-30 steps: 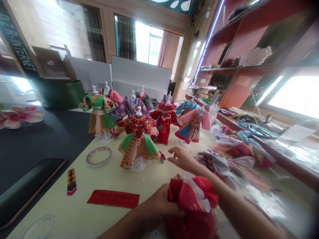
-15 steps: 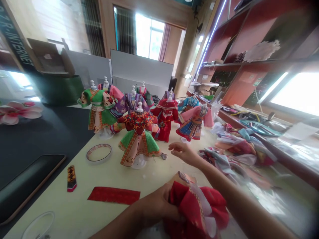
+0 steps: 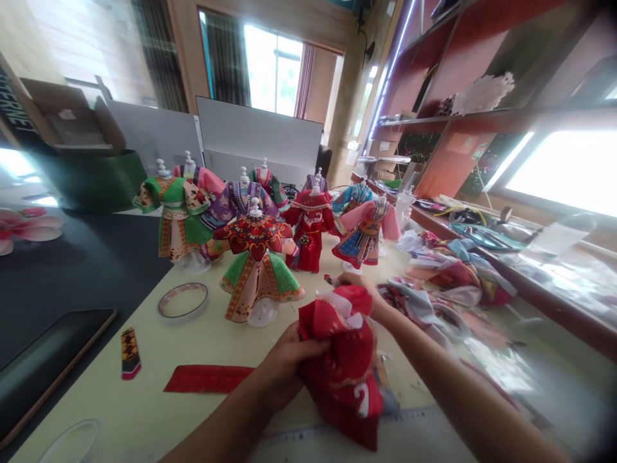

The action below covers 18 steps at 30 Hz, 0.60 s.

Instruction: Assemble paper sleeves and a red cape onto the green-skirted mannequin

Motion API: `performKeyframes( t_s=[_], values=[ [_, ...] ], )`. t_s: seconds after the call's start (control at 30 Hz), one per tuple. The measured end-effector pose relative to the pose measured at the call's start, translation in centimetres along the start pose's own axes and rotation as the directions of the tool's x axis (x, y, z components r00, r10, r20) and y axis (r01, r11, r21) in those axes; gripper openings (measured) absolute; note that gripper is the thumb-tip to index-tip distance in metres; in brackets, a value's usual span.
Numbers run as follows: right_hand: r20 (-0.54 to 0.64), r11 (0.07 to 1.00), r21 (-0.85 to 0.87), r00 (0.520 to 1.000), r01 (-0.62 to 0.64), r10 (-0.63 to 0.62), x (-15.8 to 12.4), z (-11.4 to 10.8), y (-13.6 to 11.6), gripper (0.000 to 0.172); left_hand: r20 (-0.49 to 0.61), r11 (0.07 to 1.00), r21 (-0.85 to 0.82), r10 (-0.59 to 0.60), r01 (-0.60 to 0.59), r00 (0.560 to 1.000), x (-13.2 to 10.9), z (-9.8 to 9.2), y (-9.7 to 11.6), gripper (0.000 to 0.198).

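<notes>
My left hand [image 3: 286, 366] and my right hand [image 3: 354, 286] both grip a crumpled piece of red patterned fabric [image 3: 340, 366] with white trim, held just above the pale yellow table [image 3: 144, 379]. The fabric hides most of my right hand's fingers. Nearest my hands stands a miniature green and peach costume [image 3: 255, 270] on a clear stand. A strip of red cloth [image 3: 207, 379] lies flat beyond my left wrist.
Several more miniature costumes on stands [image 3: 308, 228] crowd the far table. A heap of fabric scraps [image 3: 443, 283] lies to the right, a clear tape ring [image 3: 183, 302] and patterned strip [image 3: 130, 354] to the left. A metal ruler [image 3: 351, 437] lies at the front edge.
My right hand has moved left from the open air to the red fabric and now grips it. The fabric has been lifted and bunched upward, and the view has shifted slightly.
</notes>
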State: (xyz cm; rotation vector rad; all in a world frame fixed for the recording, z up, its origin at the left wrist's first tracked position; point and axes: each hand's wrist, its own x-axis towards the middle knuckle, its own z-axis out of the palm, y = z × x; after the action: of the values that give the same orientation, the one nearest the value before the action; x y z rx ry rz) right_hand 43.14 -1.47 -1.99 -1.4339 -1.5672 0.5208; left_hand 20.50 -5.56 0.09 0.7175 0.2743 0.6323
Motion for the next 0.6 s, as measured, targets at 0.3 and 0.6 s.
performKeyframes(
  t_s=[0.3, 0.6],
  values=[
    [0.139, 0.869, -0.492, 0.982, -0.041, 0.125, -7.1, -5.1, -1.6, 0.023, -0.204, 0.993, -0.049, 0.099, -0.112, 0.974, 0.3, 0.0, 0.9, 0.035],
    [0.429, 0.836, -0.506, 0.903, 0.214, 0.028, -11.8, -2.0, -6.1, 0.023, -0.284, 0.970, 0.037, 0.241, -0.240, 0.928, 1.4, 0.7, 2.0, 0.028]
  ],
)
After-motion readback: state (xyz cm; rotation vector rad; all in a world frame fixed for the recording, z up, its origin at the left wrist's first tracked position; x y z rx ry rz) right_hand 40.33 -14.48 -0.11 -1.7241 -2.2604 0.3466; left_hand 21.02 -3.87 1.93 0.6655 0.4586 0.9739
